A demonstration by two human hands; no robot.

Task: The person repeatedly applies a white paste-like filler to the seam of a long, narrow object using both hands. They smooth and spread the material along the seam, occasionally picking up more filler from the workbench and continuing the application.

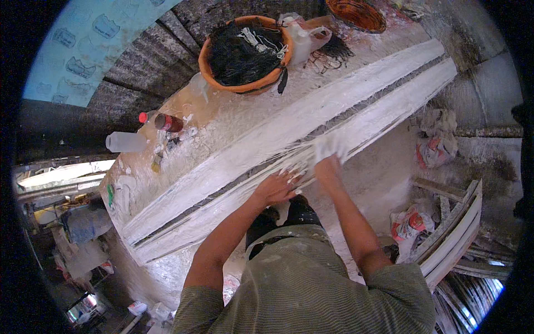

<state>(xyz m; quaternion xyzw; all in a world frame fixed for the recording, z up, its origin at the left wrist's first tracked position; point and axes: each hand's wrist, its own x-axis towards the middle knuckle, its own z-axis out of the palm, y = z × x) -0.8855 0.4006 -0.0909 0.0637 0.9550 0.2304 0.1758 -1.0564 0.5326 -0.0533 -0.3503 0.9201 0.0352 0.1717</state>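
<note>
A long white plaster-like piece (233, 161) lies slantwise across the table, two pale bands with a dark strip between them. Loose strands of fibre (278, 158) stick out along its nearer band. My left hand (276, 187) rests at that band's near edge, its fingers stretched out and smeared with white paste. Further right along the same band is my right hand (328, 161); motion smears its whitened fingers, so what they hold, if anything, cannot be made out.
An orange tub (206, 61) of dark fibres stands at the back beside a whitish plastic jug (300, 44). An orange basin (367, 16) sits further right. A dark red-capped bottle (168, 123) and a translucent bottle (125, 142) lie at left. Curved white lengths (453, 236) lean at right.
</note>
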